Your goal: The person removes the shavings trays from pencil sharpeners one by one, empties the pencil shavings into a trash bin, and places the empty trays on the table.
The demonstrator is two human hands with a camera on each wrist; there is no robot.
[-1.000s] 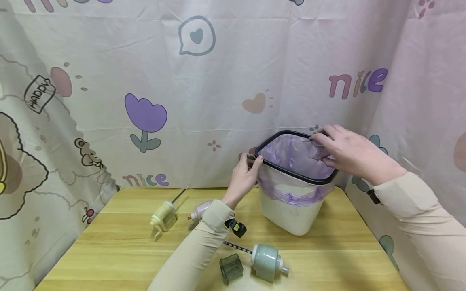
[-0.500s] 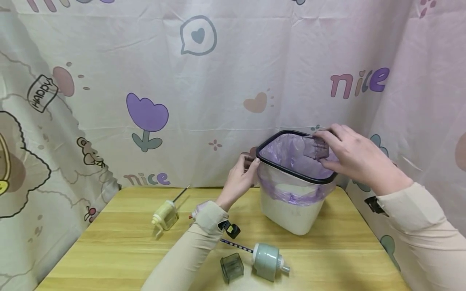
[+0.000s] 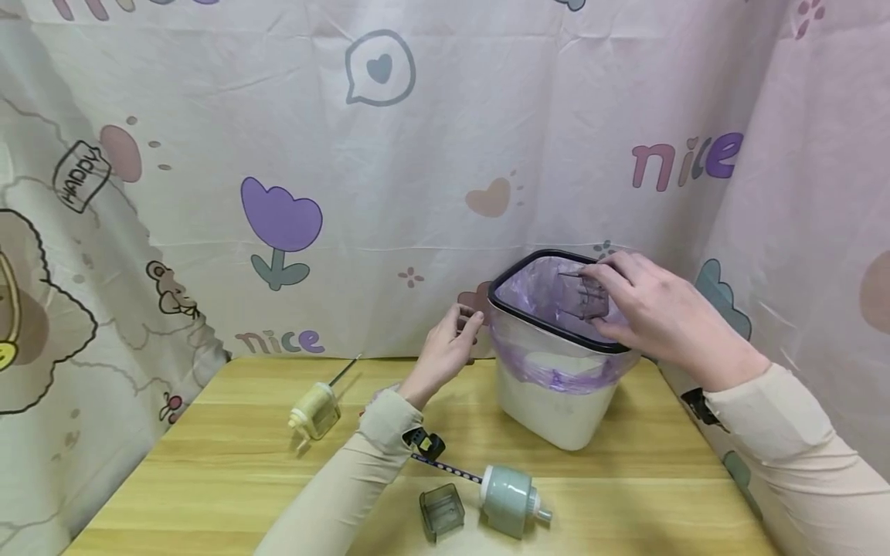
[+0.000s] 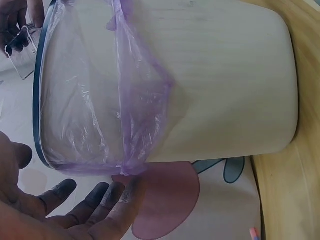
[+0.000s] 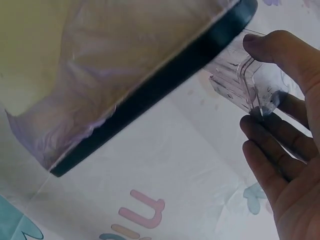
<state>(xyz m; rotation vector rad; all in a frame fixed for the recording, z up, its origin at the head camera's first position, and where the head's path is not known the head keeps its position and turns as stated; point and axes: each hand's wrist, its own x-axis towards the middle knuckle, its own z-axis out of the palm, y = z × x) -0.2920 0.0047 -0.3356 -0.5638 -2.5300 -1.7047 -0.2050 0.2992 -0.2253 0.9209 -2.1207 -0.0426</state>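
My right hand [image 3: 660, 316] pinches a clear plastic shavings box [image 3: 594, 297] between thumb and fingers, over the mouth of a white trash bin [image 3: 556, 409]. In the right wrist view the box [image 5: 245, 82] lies beside the bin's black rim [image 5: 150, 100]. The bin has a purple liner bag [image 3: 556, 377] folded over its edge. My left hand [image 3: 445, 344] is just left of the bin, apart from the rim, fingers loosely bent and holding nothing. In the left wrist view the left fingers [image 4: 107, 200] spread near the liner's fold.
On the wooden table [image 3: 229, 471] lie a yellow pencil sharpener [image 3: 316, 413] with a pencil in it and a blue-green one [image 3: 509, 498] with a dotted pencil. A grey see-through shavings box [image 3: 442, 511] lies by it. My left arm mostly hides a pink sharpener. A printed curtain [image 3: 431, 154] hangs behind.
My left hand has let go of the bin's rim and drawn back left. My right hand has moved slightly left and down, turning the clear shavings box over the bin's mouth.
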